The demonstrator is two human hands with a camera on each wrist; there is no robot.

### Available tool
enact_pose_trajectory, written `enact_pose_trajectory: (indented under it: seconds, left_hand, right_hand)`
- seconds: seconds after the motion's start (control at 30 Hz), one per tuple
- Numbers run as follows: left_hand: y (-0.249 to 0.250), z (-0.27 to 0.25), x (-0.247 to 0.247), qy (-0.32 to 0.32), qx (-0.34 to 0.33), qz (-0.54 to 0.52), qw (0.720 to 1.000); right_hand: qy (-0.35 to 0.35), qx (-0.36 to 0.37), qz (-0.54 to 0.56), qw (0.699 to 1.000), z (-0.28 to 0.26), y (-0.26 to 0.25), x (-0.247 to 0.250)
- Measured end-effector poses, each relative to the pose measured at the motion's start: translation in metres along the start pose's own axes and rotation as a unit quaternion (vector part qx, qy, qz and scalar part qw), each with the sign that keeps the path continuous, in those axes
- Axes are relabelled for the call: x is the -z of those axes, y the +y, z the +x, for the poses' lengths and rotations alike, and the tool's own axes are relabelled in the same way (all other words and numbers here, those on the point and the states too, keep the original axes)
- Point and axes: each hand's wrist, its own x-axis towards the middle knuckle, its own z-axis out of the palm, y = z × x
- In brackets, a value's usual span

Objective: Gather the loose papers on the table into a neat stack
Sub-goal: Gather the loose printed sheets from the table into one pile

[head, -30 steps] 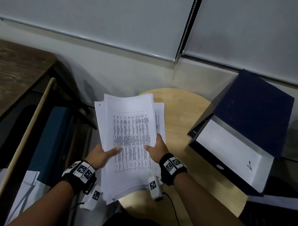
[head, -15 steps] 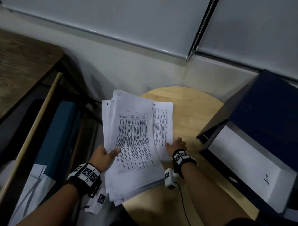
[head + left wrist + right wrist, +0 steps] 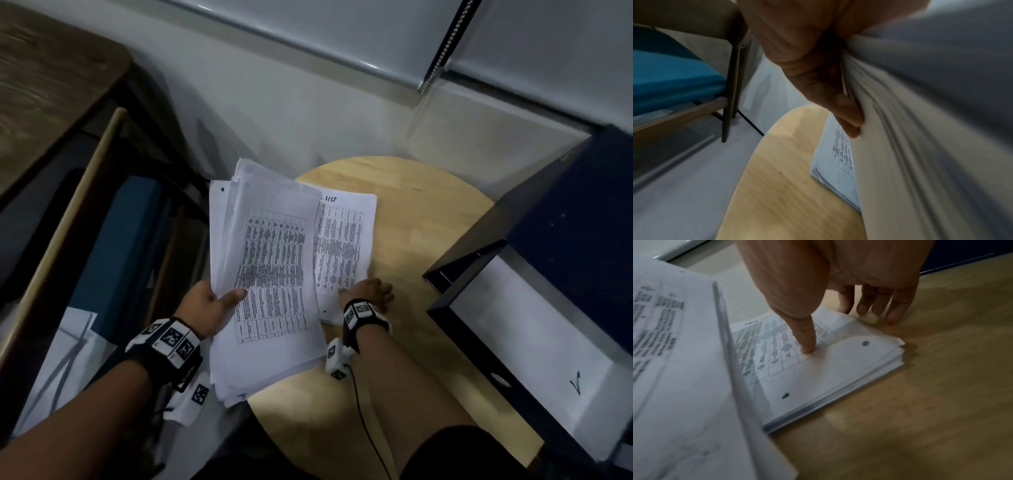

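Observation:
My left hand (image 3: 219, 301) grips a thick, uneven bundle of printed sheets (image 3: 270, 274) at its left edge, thumb on the top page, fingers (image 3: 846, 116) underneath. The bundle hangs tilted over the left rim of the round wooden table (image 3: 428, 212). A second, smaller stack of printed sheets (image 3: 342, 240) lies flat on the table, partly under the bundle. My right hand (image 3: 366, 291) is at that stack's near right corner. Its thumb (image 3: 807, 344) presses on the top page and its straight fingers (image 3: 875, 308) touch the table along the stack's edge (image 3: 838, 399).
A dark blue box with a white sheet on it (image 3: 565, 240) overhangs the table's right side. A chair with a teal seat (image 3: 113, 246) and a dark wooden desk (image 3: 51, 85) stand to the left, against the wall. More white paper (image 3: 61, 359) lies low at the left.
My right hand let go of the bundle and moved right, down onto the stack on the table. The bundle, now in my left hand alone, swung left and uncovered more of that stack.

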Motion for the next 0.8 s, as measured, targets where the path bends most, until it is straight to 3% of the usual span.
enact_pose_trajectory:
  seconds: [0.23, 0.5, 0.7, 0.8]
  left_hand:
    - [-0.007, -0.009, 0.001, -0.004, 0.032, -0.031, 0.999]
    - [0.012, -0.024, 0.004, 0.018, 0.020, -0.034, 0.999]
    - [0.001, -0.027, 0.010, 0.020, 0.018, -0.065, 0.998]
    - [0.002, -0.029, 0.012, 0.033, 0.026, -0.079, 0.996]
  right_hand:
    - [-0.012, 0.010, 0.024, 1.000, -0.021, -0.009, -0.013]
    - [-0.052, 0.008, 0.046, 0.998, -0.030, -0.002, -0.009]
    - [-0.109, 0.079, 0.168, 0.977, -0.034, 0.015, 0.022]
    - [-0.079, 0.159, 0.190, 0.966, -0.048, 0.012, 0.060]
